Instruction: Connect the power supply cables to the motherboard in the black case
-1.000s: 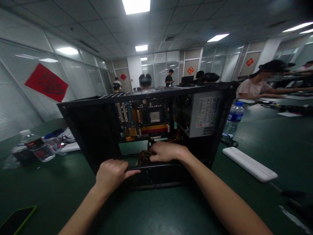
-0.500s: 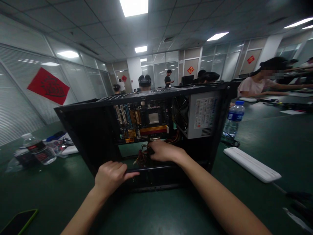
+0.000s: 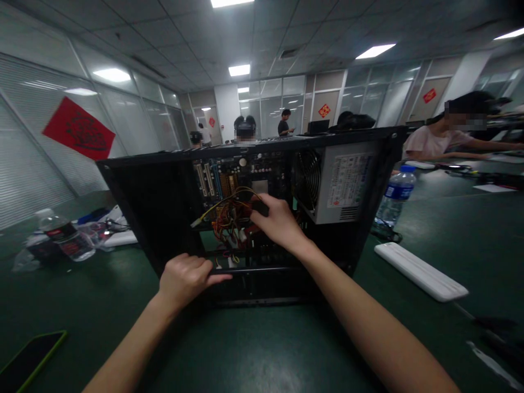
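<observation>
An open black computer case (image 3: 155,218) stands on its side on the green table, showing the motherboard (image 3: 229,177) and a grey power supply (image 3: 339,183) with a fan. My right hand (image 3: 278,221) is inside the case, closed on a bundle of yellow, red and orange cables (image 3: 229,215) lifted in front of the motherboard. My left hand (image 3: 186,275) grips the case's lower front rail (image 3: 254,270), fingers curled over it.
A white keyboard (image 3: 421,271) lies to the right of the case and a water bottle (image 3: 395,199) behind it. Another bottle (image 3: 61,240) and clutter sit at the left, a phone (image 3: 28,363) at the bottom left. Several people work at tables behind.
My right hand has risen from the case floor to the motherboard, pulling the cable bundle up with it. My left hand has stayed on the rail.
</observation>
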Action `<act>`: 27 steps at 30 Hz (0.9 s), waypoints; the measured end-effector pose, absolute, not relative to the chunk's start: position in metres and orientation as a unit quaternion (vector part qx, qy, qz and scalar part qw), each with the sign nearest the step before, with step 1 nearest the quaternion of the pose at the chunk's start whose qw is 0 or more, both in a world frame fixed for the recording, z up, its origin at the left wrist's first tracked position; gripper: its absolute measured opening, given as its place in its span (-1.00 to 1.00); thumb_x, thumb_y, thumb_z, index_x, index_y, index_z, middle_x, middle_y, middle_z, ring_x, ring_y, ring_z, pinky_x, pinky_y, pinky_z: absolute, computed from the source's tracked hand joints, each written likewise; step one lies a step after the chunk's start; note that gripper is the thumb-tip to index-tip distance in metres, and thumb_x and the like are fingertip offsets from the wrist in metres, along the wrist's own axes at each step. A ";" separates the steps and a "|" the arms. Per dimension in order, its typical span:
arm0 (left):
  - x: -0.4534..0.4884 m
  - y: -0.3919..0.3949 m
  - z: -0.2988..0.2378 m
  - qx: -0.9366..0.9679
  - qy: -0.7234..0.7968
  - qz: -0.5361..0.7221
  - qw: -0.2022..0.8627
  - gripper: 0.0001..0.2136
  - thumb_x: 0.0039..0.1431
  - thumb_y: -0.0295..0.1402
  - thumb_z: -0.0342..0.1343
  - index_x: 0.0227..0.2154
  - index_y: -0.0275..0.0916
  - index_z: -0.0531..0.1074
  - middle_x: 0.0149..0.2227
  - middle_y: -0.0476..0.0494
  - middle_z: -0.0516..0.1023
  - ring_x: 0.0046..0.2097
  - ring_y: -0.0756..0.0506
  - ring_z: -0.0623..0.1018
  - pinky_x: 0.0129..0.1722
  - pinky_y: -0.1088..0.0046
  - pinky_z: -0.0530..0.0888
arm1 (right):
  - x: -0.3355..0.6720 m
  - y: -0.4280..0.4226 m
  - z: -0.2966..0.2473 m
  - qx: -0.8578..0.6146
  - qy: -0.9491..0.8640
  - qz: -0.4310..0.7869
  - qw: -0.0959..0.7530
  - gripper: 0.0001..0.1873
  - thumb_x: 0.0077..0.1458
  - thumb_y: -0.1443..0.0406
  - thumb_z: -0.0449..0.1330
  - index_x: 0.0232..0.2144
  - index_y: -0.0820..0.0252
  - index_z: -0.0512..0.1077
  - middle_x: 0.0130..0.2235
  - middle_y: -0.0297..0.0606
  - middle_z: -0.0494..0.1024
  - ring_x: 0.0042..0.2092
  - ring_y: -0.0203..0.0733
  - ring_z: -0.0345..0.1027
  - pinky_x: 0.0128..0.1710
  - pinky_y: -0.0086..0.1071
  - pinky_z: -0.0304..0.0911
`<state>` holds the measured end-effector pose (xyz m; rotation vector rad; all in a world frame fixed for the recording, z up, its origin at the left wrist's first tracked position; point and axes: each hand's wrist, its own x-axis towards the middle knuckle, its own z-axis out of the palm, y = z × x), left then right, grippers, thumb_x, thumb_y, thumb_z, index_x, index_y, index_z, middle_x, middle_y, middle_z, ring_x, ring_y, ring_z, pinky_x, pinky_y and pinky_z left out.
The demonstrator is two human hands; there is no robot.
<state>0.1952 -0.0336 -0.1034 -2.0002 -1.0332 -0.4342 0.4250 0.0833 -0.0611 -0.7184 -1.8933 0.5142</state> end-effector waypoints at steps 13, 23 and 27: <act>0.171 -0.014 -0.101 -0.827 -0.414 -0.286 0.250 -0.56 0.25 0.02 0.03 -0.55 -0.25 0.39 -0.56 -0.04 0.44 -0.50 -0.01 0.43 -0.45 0.45 0.30 | 0.423 0.089 -0.069 -0.268 -0.775 0.282 0.497 -0.49 -0.01 0.47 0.13 0.05 0.23 0.35 -0.07 -0.21 0.58 0.00 -0.18 0.44 0.09 -0.28 0.27; 0.212 0.024 -0.031 -0.768 -0.535 -0.307 0.170 -0.52 0.13 -0.17 0.19 0.08 -0.23 0.33 0.14 -0.29 0.33 0.17 -0.26 0.38 0.16 0.15 0.38 | 0.409 0.085 -0.069 -0.190 -0.649 0.421 0.604 -0.50 -0.02 0.34 0.23 0.01 0.12 0.26 0.05 -0.14 0.48 -0.07 -0.14 0.46 -0.19 -0.28 0.44; 0.212 0.023 -0.030 -0.763 -0.604 -0.200 0.112 -0.61 0.21 -0.19 0.08 0.07 -0.16 0.40 0.08 -0.24 0.47 0.07 -0.24 0.50 0.06 0.21 0.45 | 0.412 0.076 -0.057 -0.157 -0.554 0.484 0.659 -0.57 -0.01 0.27 0.30 -0.08 0.16 0.31 -0.06 -0.18 0.57 -0.33 -0.28 0.46 -0.22 -0.29 0.43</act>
